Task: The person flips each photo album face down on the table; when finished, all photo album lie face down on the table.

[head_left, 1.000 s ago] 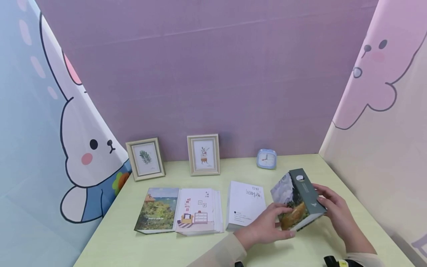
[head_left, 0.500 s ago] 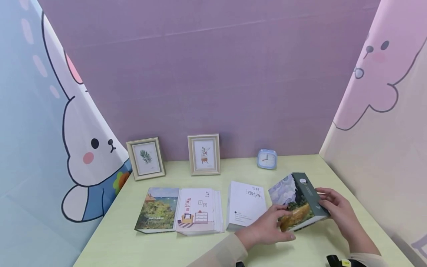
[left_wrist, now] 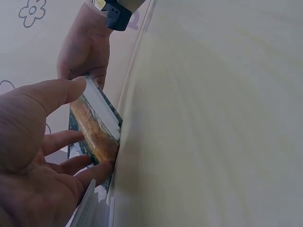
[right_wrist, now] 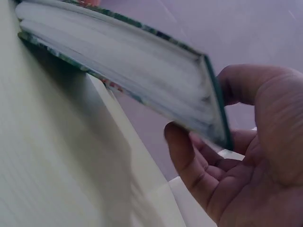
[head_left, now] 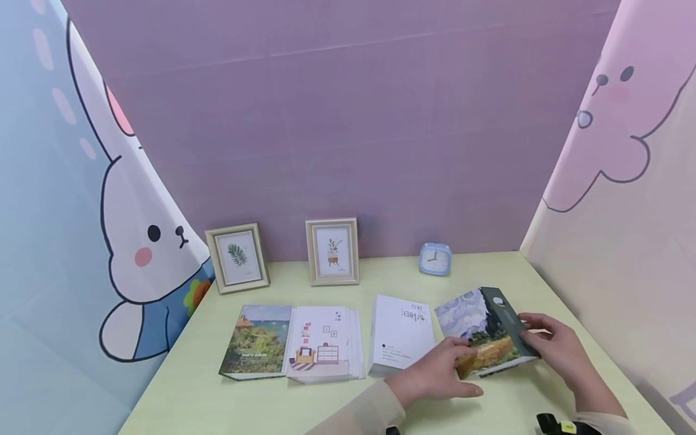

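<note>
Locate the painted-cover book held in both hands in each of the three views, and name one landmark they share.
Head: painted-cover book lies tilted at lower right, between left hand and right hand.
Left wrist: left of centre, painted-cover book edge-on against the table.
Right wrist: upper middle, page edges of painted-cover book facing the camera.
Shared landmark: the pale green table.

Bare pale green tabletop [head_left: 489, 405] in front of both hands — open passage. White paperback book [head_left: 400, 332] lies just left of the painted-cover book [head_left: 481, 338], blocking that side. Small blue square alarm clock [head_left: 434, 258] behind, well apart — right wall panel [head_left: 625, 272] close
</note>
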The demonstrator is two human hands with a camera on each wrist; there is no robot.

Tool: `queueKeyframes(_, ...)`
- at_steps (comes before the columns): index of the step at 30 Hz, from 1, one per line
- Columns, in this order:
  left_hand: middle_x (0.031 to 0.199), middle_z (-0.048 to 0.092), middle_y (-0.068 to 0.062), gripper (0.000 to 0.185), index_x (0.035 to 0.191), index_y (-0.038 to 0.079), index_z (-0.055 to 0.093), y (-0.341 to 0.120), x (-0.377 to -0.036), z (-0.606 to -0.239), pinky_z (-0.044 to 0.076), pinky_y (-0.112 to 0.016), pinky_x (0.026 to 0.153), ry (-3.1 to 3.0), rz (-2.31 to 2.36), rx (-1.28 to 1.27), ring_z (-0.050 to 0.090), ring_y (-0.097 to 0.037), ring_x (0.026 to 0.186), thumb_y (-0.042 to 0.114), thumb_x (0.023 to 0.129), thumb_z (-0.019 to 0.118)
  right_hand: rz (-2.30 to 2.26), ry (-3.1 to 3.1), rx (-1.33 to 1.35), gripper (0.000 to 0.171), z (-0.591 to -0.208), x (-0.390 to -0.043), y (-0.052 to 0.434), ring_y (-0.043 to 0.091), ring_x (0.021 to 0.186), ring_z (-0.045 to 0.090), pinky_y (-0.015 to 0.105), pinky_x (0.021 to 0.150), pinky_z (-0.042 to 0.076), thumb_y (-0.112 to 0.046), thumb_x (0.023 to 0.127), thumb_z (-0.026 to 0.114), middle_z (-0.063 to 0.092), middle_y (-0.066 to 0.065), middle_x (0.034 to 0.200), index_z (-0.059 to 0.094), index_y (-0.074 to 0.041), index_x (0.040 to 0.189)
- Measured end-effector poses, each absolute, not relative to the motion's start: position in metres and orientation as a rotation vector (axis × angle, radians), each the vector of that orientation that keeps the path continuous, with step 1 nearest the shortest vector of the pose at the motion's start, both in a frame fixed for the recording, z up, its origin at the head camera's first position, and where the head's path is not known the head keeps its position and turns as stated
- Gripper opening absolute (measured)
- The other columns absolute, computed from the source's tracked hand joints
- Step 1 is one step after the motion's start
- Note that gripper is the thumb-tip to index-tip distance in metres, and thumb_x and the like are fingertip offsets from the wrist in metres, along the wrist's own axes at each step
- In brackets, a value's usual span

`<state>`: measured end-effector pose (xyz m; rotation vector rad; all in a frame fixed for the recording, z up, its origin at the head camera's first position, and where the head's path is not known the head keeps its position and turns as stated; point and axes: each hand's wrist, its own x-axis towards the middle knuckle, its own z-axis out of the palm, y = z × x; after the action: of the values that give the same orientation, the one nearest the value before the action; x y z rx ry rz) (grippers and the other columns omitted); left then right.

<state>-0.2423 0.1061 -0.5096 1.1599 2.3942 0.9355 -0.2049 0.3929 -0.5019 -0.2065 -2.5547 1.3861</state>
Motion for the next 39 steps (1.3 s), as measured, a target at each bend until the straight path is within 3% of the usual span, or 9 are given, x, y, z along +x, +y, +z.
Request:
queueKeyframes(4,0.162,0.039,0.006,0.070,0.155,0.022,0.051,0.1071,-0.2418,-0.5098,0.036,-0.022,0.116,2.425,0.869,1.222,0.040,-0.008,0.146,0.046,0.095,0.078,1.264,-2.637,-0.215,0.044,-0.5021,-0.2046,0.3960,0.000,0.081,0.062,0.023,0.065,0.055,-0.014,0.100,0.070,0.068,0.022,0.116,0.061,0.010,0.136)
queueKeyframes(10,0.161,0.042,0.005,0.069,0.154,0.022,0.053,0.1091,-0.2407,-0.5090,0.033,-0.021,0.117,2.483,0.793,1.269,0.039,-0.008,0.147,0.048,0.094,0.077,1.185,-2.697,-0.207,0.047,-0.5020,-0.2054,0.3984,0.005,0.084,0.063,0.024,0.065,0.054,-0.023,0.099,0.074,0.071,0.014,0.106,0.063,0.010,0.131)
queueKeyframes(21,0.159,0.045,0.006,0.064,0.148,0.025,0.061,0.1144,-0.2377,-0.5087,0.029,-0.017,0.118,2.593,0.554,1.405,0.038,-0.007,0.147,0.053,0.093,0.076,1.106,-2.902,-0.234,0.060,-0.5043,-0.2077,0.4024,0.036,0.099,0.066,0.041,0.073,0.057,-0.036,0.101,0.071,0.071,0.022,0.108,0.060,0.014,0.131)
queueKeyframes(39,0.160,0.044,0.007,0.061,0.146,0.026,0.062,0.1134,-0.2352,-0.5083,0.030,-0.019,0.118,2.586,0.591,1.379,0.037,-0.007,0.148,0.051,0.093,0.076,1.056,-2.937,-0.232,0.056,-0.5078,-0.2095,0.4017,0.033,0.096,0.067,0.039,0.071,0.055,-0.034,0.098,0.074,0.071,0.018,0.104,0.063,0.014,0.124)
